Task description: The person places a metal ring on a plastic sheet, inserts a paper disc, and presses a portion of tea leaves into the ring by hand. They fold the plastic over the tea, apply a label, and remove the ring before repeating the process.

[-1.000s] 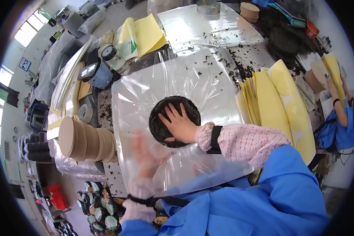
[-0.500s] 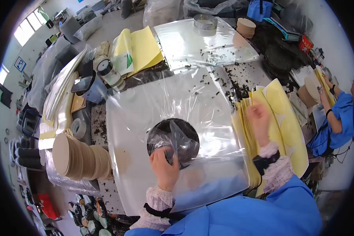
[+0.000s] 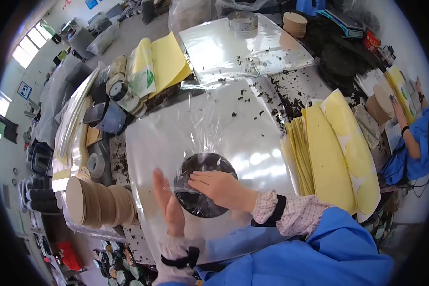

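A round dark cake (image 3: 205,207) lies on a stack of clear plastic sheets (image 3: 152,138), with clear film (image 3: 207,136) over it, gathered and creased beyond its far edge. My right hand (image 3: 221,189) rests on the film over the cake, its fingers stretched out and pointing left. Just left of the cake, my left hand (image 3: 169,202) is raised with its fingers extended and slightly blurred. Nothing shows in its grasp.
Stacked brown discs (image 3: 97,202) stand at the left, near a tape roll (image 3: 96,164) and a blue container (image 3: 112,119). Yellow sheets (image 3: 329,157) lie at the right. A metal ring (image 3: 243,21) sits at the back. Another person's arm (image 3: 409,136) is at far right.
My right hand has come from the yellow sheets onto the filmed cake. My left hand has let go of the film and moved left off the cake. The film now lies flatter over it.
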Available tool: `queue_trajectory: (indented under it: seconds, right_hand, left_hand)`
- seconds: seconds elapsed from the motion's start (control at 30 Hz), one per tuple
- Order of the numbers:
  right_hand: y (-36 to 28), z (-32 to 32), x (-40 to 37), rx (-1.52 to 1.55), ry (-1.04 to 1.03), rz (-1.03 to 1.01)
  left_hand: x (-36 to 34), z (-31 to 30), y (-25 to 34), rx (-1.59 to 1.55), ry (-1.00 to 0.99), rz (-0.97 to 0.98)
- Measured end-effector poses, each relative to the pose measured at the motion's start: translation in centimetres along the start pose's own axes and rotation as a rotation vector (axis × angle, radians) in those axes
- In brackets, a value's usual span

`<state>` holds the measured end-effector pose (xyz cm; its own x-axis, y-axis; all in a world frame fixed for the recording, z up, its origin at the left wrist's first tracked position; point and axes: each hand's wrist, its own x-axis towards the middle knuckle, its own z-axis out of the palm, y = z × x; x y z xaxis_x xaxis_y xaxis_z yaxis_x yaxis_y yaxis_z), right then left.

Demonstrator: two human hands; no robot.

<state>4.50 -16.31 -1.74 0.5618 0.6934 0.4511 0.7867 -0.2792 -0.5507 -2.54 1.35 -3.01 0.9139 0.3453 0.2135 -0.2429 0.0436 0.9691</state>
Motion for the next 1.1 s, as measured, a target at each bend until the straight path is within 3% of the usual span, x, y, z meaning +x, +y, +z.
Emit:
queue_trajectory:
  seconds: [0.03,0.07,0.1,0.13,0.2,0.23,0.27,0.33,0.4,0.43,0.47,0.53,0.57,0.6,0.63,0.67,0.73,0.77,0.83,0.93,1.0,1.03,1.1]
  right_hand:
    - [-0.2,0.8,0.2,-0.124,-0.006,0.002]
    - [-0.1,0.7,0.0,-0.033,-0.068,-0.029]
    - [0.6,-0.3,-0.2,0.049,-0.128,-0.068]
    - [1.3,-1.4,-0.5,0.128,-0.185,-0.11]
    - [2.4,-3.2,-2.5,0.224,0.312,-0.159]
    - [3.0,-4.3,-3.3,0.155,0.403,0.038]
    - [3.2,-3.1,-2.3,0.248,0.745,0.498]
    - [6.5,-1.9,1.3,1.244,1.031,0.769]
    - [4.0,-1.6,1.7,1.018,0.512,0.456]
    - [3.2,-2.0,2.9,0.795,0.334,0.151]
    - [2.3,-2.4,4.2,0.613,0.22,-0.176]
    - [3.0,-1.7,1.8,0.697,0.135,-0.15]
    - [4.3,-0.3,0.0,1.027,0.246,-0.028]
    - [5.2,0.8,-1.7,1.347,0.359,0.12]
    - [4.5,-0.1,-1.1,1.093,0.493,0.311]
    - [1.9,-1.3,0.0,0.832,0.475,0.477]
    - [-1.7,-1.7,-0.7,0.294,0.283,0.344]
    - [-2.4,-1.4,-1.6,0.156,0.307,0.262]
    - [-2.7,-2.7,-1.5,0.015,0.267,0.29]
    - [-0.4,-1.5,-1.1,0.075,0.169,0.319]
    - [0.4,0.2,-0.8,0.07,0.114,0.378]
    - [0.0,-0.9,-1.3,0.096,0.004,0.528]
    - [-1.2,-4.2,-3.2,0.327,0.16,0.552]
  left_hand:
    - [0.9,1.1,1.6,0.099,-0.151,0.005]
    - [1.3,1.7,2.4,0.195,-0.307,0.015]
    - [1.5,1.7,1.9,0.713,-0.448,0.282]
    - [1.4,2.5,2.0,0.738,-0.43,0.362]
    - [0.9,2.3,1.6,0.722,-0.36,0.271]
    - [1.2,2.1,1.1,0.773,-0.374,0.281]
    - [1.1,1.9,0.6,0.824,-0.395,0.28]
    - [0.5,1.9,0.5,0.759,-0.368,0.195]
    - [0.6,2.5,1.3,0.535,-0.232,0.064]
    - [0.2,2.0,-0.1,0.179,-0.128,-0.017]
    - [0.0,1.8,0.2,0.024,-0.118,-0.047]
    - [-0.1,1.6,0.9,-0.297,-0.073,-0.09]
    - [2.0,-0.6,0.7,0.255,-0.405,0.305]
    - [1.7,0.1,0.8,0.467,-0.423,0.335]
    - [1.0,1.1,1.0,0.677,-0.445,0.361]
    - [0.8,2.3,1.1,0.889,-0.47,0.39]
    - [0.6,3.9,1.0,1.067,-0.392,0.338]
    - [0.6,4.1,0.8,1.101,-0.397,0.321]
    - [1.0,3.5,1.1,1.032,-0.498,0.221]
    - [0.4,2.6,2.5,0.705,-0.447,0.286]
    - [-0.1,3.2,2.2,1.05,-0.593,0.246]
    - [-0.3,3.3,1.5,1.142,-0.614,0.236]
    - [-0.3,3.7,1.5,1.226,-0.632,0.22]
